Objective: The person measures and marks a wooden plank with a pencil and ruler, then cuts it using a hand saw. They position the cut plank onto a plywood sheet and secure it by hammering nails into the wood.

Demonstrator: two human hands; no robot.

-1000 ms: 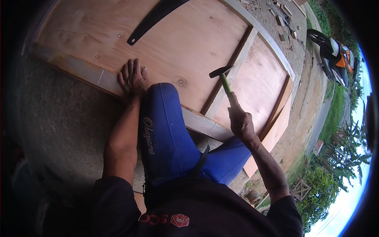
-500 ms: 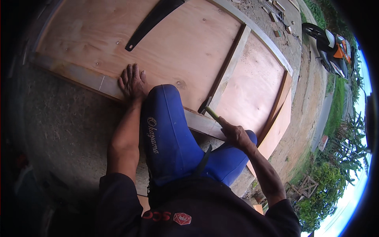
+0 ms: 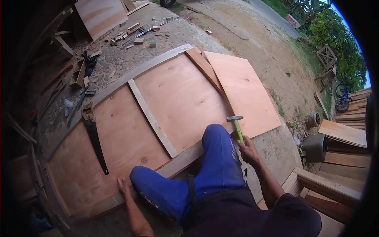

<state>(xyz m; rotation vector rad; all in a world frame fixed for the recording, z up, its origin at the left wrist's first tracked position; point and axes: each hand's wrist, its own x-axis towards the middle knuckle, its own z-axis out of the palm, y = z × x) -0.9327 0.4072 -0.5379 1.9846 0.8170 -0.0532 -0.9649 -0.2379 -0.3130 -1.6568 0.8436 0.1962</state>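
Note:
A hammer (image 3: 238, 128) with a green handle and a metal head is gripped in my right hand (image 3: 248, 150). Its head is over the right end of a wooden frame (image 3: 178, 162), close to where a loose plywood sheet (image 3: 245, 93) overlaps it. My left hand (image 3: 124, 187) lies on the frame's near edge, fingers extended and holding nothing. Plywood (image 3: 177, 94) covers the framed panel, which a wooden crossbar (image 3: 152, 118) divides. On the panel's left part rests a handsaw (image 3: 94, 140) with a dark blade. My knees are against the near edge.
Wood offcuts (image 3: 138, 40) and an open wooden box (image 3: 77, 74) lie on the ground beyond the panel. A leaning plywood board (image 3: 102, 17) stands at far left. To the right are a dark bucket (image 3: 314, 148), stacked planks (image 3: 343, 160) and a wooden frame piece (image 3: 329, 185).
My view has turned rightward. My right hand has carried the hammer from beside the crossbar to the panel's right end. My left hand is still on the near edge.

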